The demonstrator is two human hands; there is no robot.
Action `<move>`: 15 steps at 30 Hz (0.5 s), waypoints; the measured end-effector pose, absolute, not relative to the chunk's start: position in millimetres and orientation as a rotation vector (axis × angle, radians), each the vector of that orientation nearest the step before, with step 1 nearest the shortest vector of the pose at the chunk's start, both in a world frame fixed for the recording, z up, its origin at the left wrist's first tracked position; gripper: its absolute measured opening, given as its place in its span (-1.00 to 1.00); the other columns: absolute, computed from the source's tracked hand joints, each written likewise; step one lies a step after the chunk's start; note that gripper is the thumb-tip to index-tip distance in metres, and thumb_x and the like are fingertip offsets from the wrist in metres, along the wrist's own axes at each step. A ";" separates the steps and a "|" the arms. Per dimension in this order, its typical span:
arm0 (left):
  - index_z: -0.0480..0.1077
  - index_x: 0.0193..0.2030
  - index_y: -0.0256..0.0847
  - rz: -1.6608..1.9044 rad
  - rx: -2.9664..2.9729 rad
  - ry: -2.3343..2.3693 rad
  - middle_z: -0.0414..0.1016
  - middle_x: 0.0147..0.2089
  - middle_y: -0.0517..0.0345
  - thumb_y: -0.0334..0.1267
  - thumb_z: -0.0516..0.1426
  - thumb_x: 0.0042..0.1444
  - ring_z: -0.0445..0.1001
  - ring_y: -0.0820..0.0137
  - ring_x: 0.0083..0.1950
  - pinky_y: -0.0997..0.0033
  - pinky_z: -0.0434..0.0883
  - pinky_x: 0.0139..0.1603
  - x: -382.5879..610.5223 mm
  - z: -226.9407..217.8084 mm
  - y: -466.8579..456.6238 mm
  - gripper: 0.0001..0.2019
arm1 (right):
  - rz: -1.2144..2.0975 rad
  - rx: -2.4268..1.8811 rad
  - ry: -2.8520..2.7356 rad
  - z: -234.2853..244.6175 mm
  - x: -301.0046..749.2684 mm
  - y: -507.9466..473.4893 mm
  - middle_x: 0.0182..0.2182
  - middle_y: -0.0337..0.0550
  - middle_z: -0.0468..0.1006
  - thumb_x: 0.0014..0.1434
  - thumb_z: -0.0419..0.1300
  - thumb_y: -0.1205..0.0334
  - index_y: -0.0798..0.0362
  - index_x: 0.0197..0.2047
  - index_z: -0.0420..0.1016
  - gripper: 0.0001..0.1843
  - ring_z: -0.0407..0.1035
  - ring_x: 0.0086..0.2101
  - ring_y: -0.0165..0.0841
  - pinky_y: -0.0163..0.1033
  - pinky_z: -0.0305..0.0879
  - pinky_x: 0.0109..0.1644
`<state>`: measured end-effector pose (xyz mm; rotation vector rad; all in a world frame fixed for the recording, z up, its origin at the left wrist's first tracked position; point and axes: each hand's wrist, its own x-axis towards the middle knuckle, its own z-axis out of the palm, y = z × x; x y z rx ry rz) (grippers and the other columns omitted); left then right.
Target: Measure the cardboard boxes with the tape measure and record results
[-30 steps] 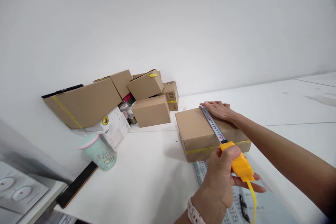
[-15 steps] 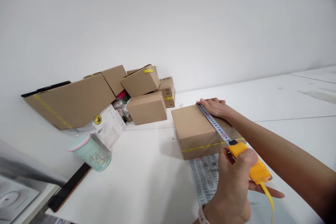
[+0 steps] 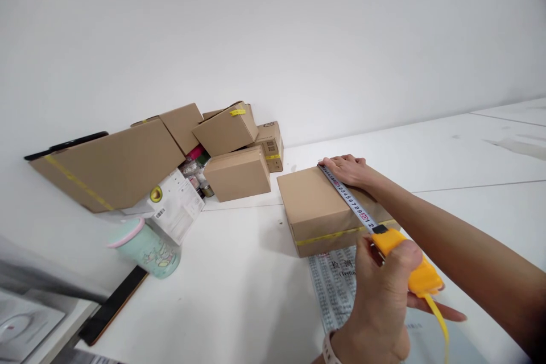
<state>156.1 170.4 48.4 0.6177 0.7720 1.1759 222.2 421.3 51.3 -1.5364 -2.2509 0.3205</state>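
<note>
My left hand [image 3: 379,296], with a pale band at the wrist, is wrapped around a yellow tape measure [image 3: 426,276], thumb on top of the case. Its metal blade runs out across the top of a closed cardboard box [image 3: 302,196]. At the box's far edge, my right hand [image 3: 347,170] holds the blade's end down, fingers curled over the edge. Numbers on the blade just past the red 20 show at the case mouth. A yellow strap hangs from the case. Partly under the box lies a printed blue-grey sheet or booklet [image 3: 335,290].
Several cardboard boxes [image 3: 236,173] are piled against the wall at left, a large one [image 3: 115,162] leaning there. Nearer stand a white carton [image 3: 177,213] with an avocado picture and a mint cup [image 3: 151,250] with a pink rim. A black flat bar [image 3: 113,307] lies at the table's left edge.
The view has shifted slightly. My left hand and the tape measure case have moved a little to the right; the blade still lies across the box under my right hand.
</note>
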 end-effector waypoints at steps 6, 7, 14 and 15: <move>0.38 0.00 -0.19 1.184 0.622 0.775 0.37 -0.01 0.02 -0.01 0.33 -0.02 0.48 0.34 -0.24 0.42 0.57 -0.50 156.5 45.4 170.7 -0.50 | 0.348 -1.546 -2.229 55.2 220.8 417.4 0.17 -0.05 0.55 0.38 -0.30 -0.12 -0.23 0.12 0.53 -0.38 0.22 0.21 0.18 0.42 0.01 0.22; 0.38 0.00 -0.19 1.186 0.624 0.776 0.37 -0.01 0.03 -0.02 0.32 -0.02 0.48 0.34 -0.24 0.43 0.57 -0.50 156.8 45.2 171.5 -0.51 | 0.354 -1.542 -2.225 55.1 220.1 417.0 0.16 -0.05 0.55 0.38 -0.29 -0.12 -0.22 0.11 0.54 -0.38 0.22 0.21 0.18 0.42 0.01 0.22; 0.34 -0.11 -0.18 1.171 0.685 0.763 0.36 -0.09 0.06 0.03 0.37 -0.11 0.51 0.32 -0.28 0.40 0.55 -0.51 144.8 48.3 163.9 -0.49 | 0.395 -1.483 -2.060 67.7 230.0 404.7 0.28 -0.12 0.45 0.40 -0.31 -0.14 -0.27 0.22 0.45 -0.38 0.20 0.26 0.14 0.37 -0.01 0.31; 0.34 -0.10 -0.18 1.187 0.718 0.768 0.37 -0.09 0.05 0.03 0.39 -0.14 0.51 0.31 -0.27 0.40 0.55 -0.49 136.1 48.2 158.0 -0.46 | 0.401 -1.458 -1.971 71.2 238.1 399.4 0.31 -0.13 0.41 0.41 -0.32 -0.14 -0.25 0.27 0.39 -0.37 0.18 0.28 0.10 0.32 -0.01 0.33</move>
